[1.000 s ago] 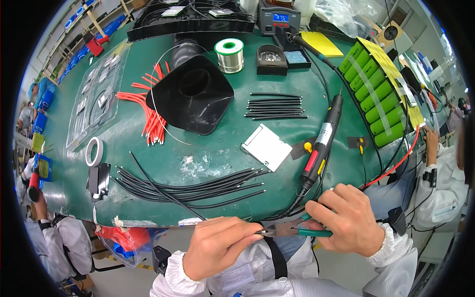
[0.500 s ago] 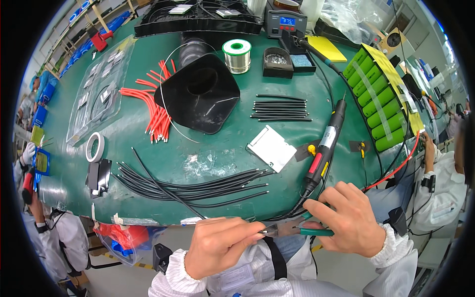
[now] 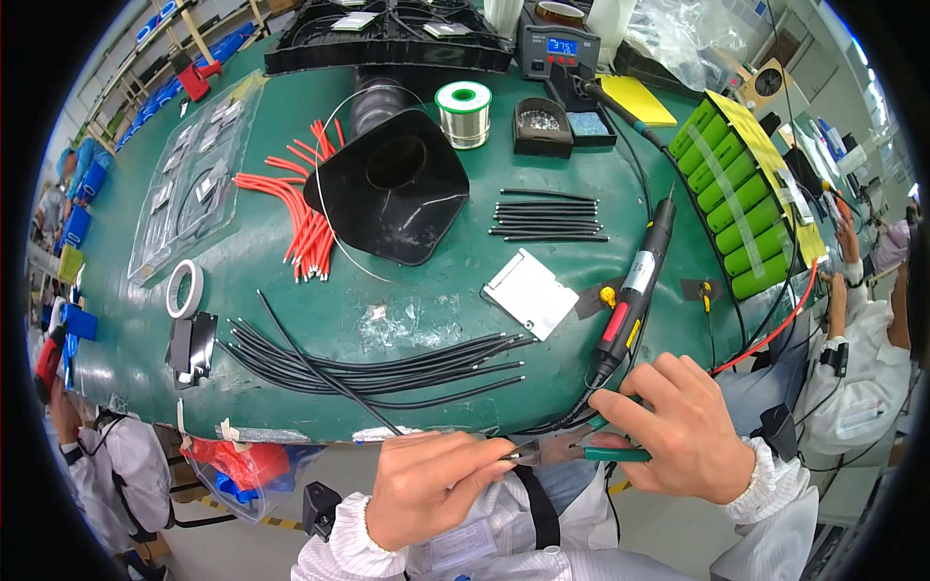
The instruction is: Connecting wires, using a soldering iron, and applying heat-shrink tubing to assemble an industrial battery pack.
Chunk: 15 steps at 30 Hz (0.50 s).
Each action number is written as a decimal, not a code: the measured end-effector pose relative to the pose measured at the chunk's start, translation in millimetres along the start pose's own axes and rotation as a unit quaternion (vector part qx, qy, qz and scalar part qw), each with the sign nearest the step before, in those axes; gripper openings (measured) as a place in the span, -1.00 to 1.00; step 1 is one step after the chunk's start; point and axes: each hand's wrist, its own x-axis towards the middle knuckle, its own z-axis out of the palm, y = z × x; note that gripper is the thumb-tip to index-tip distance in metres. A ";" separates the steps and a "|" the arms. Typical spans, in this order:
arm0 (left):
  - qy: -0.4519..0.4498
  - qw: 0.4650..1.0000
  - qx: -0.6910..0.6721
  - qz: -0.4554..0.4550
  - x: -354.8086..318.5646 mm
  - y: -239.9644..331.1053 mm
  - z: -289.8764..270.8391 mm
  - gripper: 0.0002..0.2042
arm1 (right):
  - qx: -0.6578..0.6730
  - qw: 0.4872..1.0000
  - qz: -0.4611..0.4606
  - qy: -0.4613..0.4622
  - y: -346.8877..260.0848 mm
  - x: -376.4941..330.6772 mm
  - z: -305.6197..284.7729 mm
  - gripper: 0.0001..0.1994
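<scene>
My right hand (image 3: 684, 429) grips small pliers with green handles (image 3: 599, 450) just off the near edge of the green table (image 3: 242, 281). The plier jaws meet my left hand (image 3: 431, 484), whose fingertips pinch the end of a thin black wire (image 3: 320, 373). That wire runs up and left across a bundle of long black wires (image 3: 387, 363) lying on the table. A black soldering iron with a red and yellow grip (image 3: 635, 290) lies just beyond my right hand.
Red wire pieces (image 3: 295, 208), a black funnel-shaped hood (image 3: 397, 184), a solder spool (image 3: 463, 102), short black wires (image 3: 547, 220), a white card (image 3: 531, 292), a soldering station (image 3: 557, 44), green battery cells (image 3: 741, 198) and a tape roll (image 3: 184, 289) lie on the table. Other workers sit at both sides.
The view has shifted slightly. Both hands stay together at the table's near edge, with the pliers still on the wire end.
</scene>
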 end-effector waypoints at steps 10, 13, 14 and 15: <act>0.006 1.000 -0.020 -0.005 -1.7 0.1 1.1 -0.81 | 0.003 1.000 -0.010 0.000 1.4 0.9 0.1 -0.69; 0.007 0.999 -0.041 -0.027 -2.7 -1.9 4.3 -0.81 | 0.013 1.000 -0.010 0.002 5.1 0.5 3.7 -0.71; 0.007 0.999 -0.041 -0.026 -2.7 -1.9 4.4 -0.81 | 0.012 1.000 -0.010 0.002 6.2 0.4 4.5 -0.71; 0.006 0.998 -0.046 -0.030 -2.6 -1.9 4.2 -0.81 | 0.018 1.000 -0.012 0.005 7.2 0.5 5.2 -0.72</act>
